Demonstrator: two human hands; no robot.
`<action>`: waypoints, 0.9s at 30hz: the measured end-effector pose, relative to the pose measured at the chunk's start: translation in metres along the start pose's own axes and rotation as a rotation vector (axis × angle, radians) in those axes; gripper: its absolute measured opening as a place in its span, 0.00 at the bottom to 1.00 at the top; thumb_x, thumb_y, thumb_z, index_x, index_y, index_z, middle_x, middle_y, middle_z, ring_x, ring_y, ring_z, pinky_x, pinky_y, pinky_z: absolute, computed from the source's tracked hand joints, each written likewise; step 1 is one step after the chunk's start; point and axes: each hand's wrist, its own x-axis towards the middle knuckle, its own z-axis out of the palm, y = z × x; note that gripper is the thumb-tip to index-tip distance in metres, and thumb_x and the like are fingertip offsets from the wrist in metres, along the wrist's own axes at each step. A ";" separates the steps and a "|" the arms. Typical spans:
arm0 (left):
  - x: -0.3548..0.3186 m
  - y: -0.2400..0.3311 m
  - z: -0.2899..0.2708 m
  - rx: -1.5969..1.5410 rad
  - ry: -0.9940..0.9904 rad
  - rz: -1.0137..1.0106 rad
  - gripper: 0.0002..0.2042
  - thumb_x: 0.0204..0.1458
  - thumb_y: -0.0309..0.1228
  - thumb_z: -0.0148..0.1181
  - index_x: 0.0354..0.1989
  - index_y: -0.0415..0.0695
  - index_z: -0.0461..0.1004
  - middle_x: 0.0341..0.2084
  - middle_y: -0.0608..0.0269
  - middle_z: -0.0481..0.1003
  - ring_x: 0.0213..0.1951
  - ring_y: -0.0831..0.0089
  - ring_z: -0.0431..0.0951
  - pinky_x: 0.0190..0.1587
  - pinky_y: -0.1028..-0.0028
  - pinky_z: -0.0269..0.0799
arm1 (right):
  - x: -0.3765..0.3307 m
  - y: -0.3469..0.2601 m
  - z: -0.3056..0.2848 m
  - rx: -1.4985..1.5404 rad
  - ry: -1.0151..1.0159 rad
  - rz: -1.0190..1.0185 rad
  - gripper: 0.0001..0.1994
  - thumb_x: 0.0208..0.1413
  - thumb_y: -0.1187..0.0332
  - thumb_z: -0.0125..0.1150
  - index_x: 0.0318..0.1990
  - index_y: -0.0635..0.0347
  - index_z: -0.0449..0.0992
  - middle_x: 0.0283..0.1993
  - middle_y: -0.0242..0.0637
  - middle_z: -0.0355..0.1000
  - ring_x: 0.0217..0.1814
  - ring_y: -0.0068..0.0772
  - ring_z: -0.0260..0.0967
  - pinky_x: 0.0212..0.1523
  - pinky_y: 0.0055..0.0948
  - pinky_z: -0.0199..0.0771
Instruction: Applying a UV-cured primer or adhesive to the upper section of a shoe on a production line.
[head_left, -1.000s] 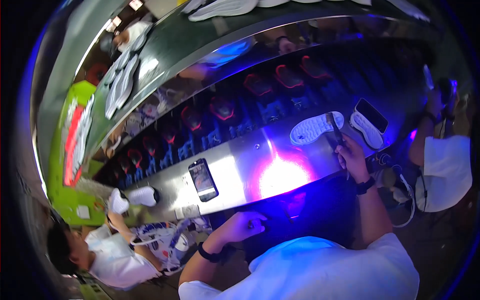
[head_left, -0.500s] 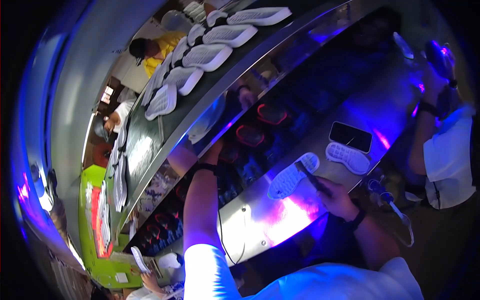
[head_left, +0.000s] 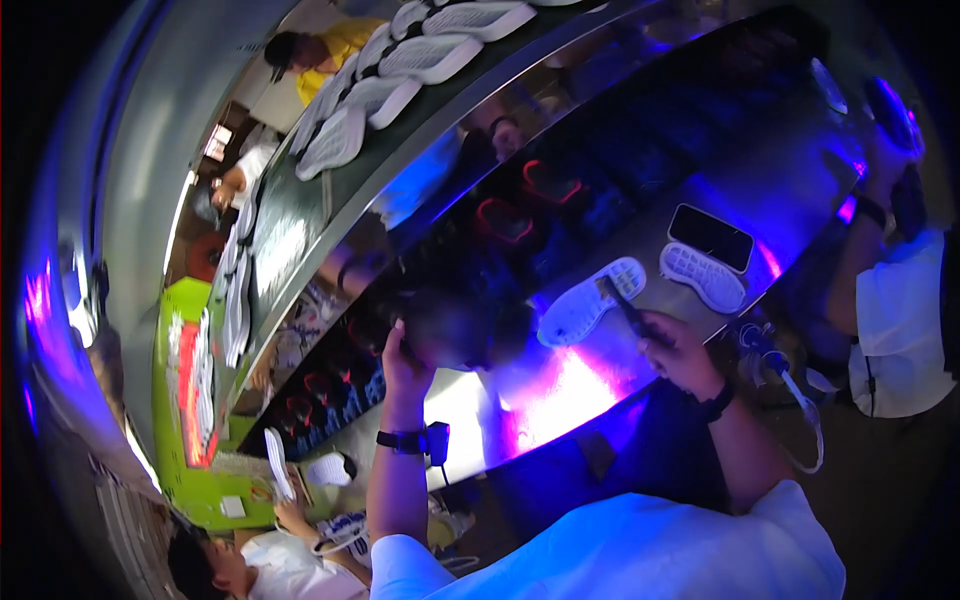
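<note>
My left hand (head_left: 403, 362) is closed on a dark, roughly shoe-sized object (head_left: 455, 328), blurred by motion, above the metal worktop. In my right hand (head_left: 683, 355) is a brush (head_left: 630, 314) with a dark handle. Its bristle end rests on, or just over, the far right part of a white shoe sole (head_left: 580, 305) lying on the worktop. A second white sole (head_left: 703, 276) lies to the right, beside a black-screened phone (head_left: 711, 237).
Beyond the worktop (head_left: 465, 430) runs a dark trough of shoe-shaped pieces, some with red rims (head_left: 503, 222). White soles (head_left: 432, 60) line a raised green belt. A co-worker's arm (head_left: 850, 255) is at the right; another person (head_left: 290, 560) works at lower left. A cable (head_left: 800, 400) hangs nearby.
My left hand has come back from the dark trough toward me, now with the dark object in it. My right hand keeps the brush at the sole. The whole view has shifted slightly.
</note>
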 end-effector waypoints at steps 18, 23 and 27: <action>-0.229 -0.084 0.011 1.004 0.038 1.018 0.43 0.42 0.34 0.75 0.67 0.34 0.60 0.58 0.43 0.71 0.61 0.47 0.74 0.65 0.52 0.67 | -0.077 -0.025 0.108 -0.637 -0.004 -0.173 0.16 0.56 0.74 0.70 0.52 0.63 0.82 0.47 0.42 0.83 0.48 0.30 0.79 0.53 0.29 0.75; -0.275 -0.118 0.002 1.340 -0.055 1.085 0.40 0.45 0.42 0.74 0.62 0.30 0.63 0.57 0.35 0.71 0.59 0.39 0.74 0.63 0.43 0.67 | -0.064 -0.010 0.130 -0.821 -0.172 -0.297 0.15 0.58 0.70 0.70 0.53 0.63 0.82 0.47 0.43 0.83 0.47 0.31 0.80 0.50 0.30 0.76; -0.288 -0.137 -0.014 1.381 -0.098 1.098 0.19 0.55 0.28 0.57 0.55 0.32 0.72 0.57 0.39 0.74 0.61 0.47 0.75 0.65 0.45 0.66 | -0.043 0.007 0.143 -0.772 -0.195 -0.228 0.16 0.59 0.68 0.70 0.53 0.65 0.82 0.46 0.43 0.83 0.47 0.31 0.80 0.51 0.30 0.77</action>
